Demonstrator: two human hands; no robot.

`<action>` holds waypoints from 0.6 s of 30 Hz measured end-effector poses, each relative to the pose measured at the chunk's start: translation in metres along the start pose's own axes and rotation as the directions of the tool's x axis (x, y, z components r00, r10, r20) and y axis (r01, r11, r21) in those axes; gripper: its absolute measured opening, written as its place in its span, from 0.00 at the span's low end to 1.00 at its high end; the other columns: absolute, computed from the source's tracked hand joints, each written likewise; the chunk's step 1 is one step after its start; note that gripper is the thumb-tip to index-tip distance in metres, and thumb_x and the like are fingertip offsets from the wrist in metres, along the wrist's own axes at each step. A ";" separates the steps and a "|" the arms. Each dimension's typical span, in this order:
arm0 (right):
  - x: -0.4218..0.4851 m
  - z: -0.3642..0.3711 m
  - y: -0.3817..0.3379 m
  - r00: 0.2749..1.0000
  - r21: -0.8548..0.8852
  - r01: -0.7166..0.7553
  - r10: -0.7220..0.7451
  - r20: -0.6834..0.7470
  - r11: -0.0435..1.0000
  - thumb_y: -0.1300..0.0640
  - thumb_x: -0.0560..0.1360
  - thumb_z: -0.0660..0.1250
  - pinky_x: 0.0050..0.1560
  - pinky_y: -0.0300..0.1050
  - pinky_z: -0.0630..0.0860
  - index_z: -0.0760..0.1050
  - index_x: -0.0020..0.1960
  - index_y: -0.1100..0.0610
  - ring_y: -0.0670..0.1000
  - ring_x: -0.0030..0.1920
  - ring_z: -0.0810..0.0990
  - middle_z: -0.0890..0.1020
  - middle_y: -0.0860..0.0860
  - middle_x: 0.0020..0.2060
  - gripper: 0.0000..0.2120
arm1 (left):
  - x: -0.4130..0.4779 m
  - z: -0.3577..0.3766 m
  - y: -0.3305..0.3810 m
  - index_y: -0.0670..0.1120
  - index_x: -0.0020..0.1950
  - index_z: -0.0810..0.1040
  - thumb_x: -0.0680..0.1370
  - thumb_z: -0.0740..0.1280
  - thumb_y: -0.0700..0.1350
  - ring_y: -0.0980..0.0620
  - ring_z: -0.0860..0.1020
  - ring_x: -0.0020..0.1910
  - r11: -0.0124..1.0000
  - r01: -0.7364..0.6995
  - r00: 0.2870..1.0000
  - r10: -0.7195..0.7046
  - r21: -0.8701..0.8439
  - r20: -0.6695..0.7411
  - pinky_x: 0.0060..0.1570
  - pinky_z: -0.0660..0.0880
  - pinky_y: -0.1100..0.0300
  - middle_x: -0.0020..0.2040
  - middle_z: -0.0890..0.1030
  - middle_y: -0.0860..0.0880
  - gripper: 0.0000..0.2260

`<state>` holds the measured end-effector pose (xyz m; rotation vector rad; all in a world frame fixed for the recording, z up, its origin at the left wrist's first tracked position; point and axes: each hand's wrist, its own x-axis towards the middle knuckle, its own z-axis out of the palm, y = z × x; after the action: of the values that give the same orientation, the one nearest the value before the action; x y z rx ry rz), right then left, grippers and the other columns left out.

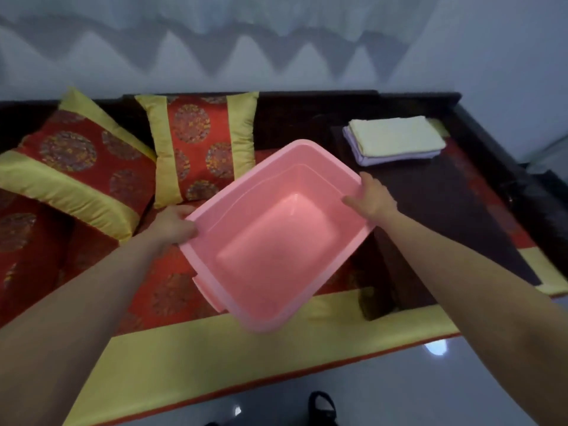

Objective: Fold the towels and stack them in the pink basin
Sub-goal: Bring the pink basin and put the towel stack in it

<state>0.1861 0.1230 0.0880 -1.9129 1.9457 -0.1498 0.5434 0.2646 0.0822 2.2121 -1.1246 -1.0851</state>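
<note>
Gripping empty pink rectangular plastic basin at opposite rims, left hand and right hand both curled over edges, likely for balanced carrying. Folded cream-over-lilac cloth towels waiting beyond basin's far-right corner.

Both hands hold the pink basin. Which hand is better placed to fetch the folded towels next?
Probably the right hand: it grips the pink basin rim on the side nearest the folded towels on the dark table. The left hand holds the opposite rim, beside the cushions.
</note>
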 end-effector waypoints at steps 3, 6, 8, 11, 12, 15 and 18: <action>0.021 -0.046 0.049 0.997 0.048 -0.013 0.017 -0.076 0.999 0.51 0.77 0.62 0.50 0.50 0.70 0.72 0.61 0.59 0.64 0.57 0.77 0.78 0.61 0.58 0.17 | -0.001 0.040 0.050 0.48 0.50 0.79 0.70 0.68 0.33 0.46 0.77 0.38 0.996 -0.009 0.999 0.006 -0.086 -0.040 0.40 0.76 0.55 0.45 0.79 0.42 0.13; 0.032 -0.077 0.098 0.990 0.033 0.012 -0.007 -0.139 0.999 0.53 0.77 0.60 0.46 0.49 0.71 0.74 0.54 0.57 0.61 0.50 0.79 0.81 0.58 0.49 0.11 | -0.002 0.073 0.089 0.43 0.48 0.79 0.69 0.74 0.40 0.45 0.77 0.42 0.950 0.035 0.967 -0.110 -0.311 -0.229 0.48 0.77 0.51 0.50 0.80 0.40 0.10; 0.039 -0.093 0.123 0.985 0.044 0.028 -0.020 -0.172 0.999 0.52 0.78 0.60 0.46 0.50 0.74 0.74 0.52 0.57 0.60 0.47 0.80 0.80 0.56 0.45 0.10 | 0.001 0.095 0.110 0.40 0.55 0.77 0.66 0.77 0.45 0.43 0.78 0.48 0.941 0.071 0.957 -0.158 -0.331 -0.244 0.53 0.78 0.48 0.55 0.80 0.40 0.21; 0.052 -0.112 0.156 0.982 0.058 -0.001 0.012 -0.187 0.998 0.51 0.77 0.62 0.44 0.49 0.73 0.74 0.48 0.56 0.59 0.46 0.80 0.79 0.54 0.42 0.08 | -0.009 0.134 0.144 0.40 0.61 0.71 0.67 0.76 0.45 0.39 0.78 0.50 0.946 0.186 0.976 -0.208 -0.266 -0.057 0.51 0.78 0.44 0.54 0.77 0.41 0.26; 0.057 -0.118 0.167 0.981 0.072 -0.011 0.025 -0.191 0.997 0.51 0.76 0.63 0.45 0.49 0.74 0.74 0.47 0.55 0.60 0.47 0.80 0.79 0.54 0.42 0.08 | -0.013 0.146 0.156 0.40 0.61 0.71 0.69 0.74 0.42 0.40 0.78 0.47 0.939 0.211 0.976 -0.216 -0.272 0.012 0.49 0.77 0.45 0.53 0.77 0.40 0.23; 0.068 -0.135 0.192 0.981 0.080 -0.048 0.062 -0.181 0.996 0.51 0.75 0.64 0.44 0.50 0.76 0.74 0.46 0.56 0.59 0.46 0.79 0.79 0.55 0.43 0.08 | -0.010 0.176 0.178 0.40 0.60 0.73 0.73 0.69 0.39 0.43 0.75 0.38 0.946 0.202 0.979 -0.189 -0.252 0.077 0.44 0.74 0.49 0.44 0.77 0.41 0.16; 0.079 -0.147 0.214 0.979 0.090 -0.082 0.097 -0.181 0.993 0.51 0.74 0.65 0.43 0.52 0.79 0.75 0.43 0.56 0.58 0.43 0.80 0.80 0.55 0.42 0.07 | -0.002 0.186 0.200 0.40 0.61 0.74 0.73 0.68 0.41 0.41 0.76 0.43 0.960 0.143 0.988 -0.126 -0.240 0.085 0.45 0.75 0.50 0.48 0.78 0.40 0.17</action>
<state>-0.0649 0.0274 0.1298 -1.8107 2.1065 -0.3894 0.2988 0.1454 0.1032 2.0928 -0.8245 -1.2914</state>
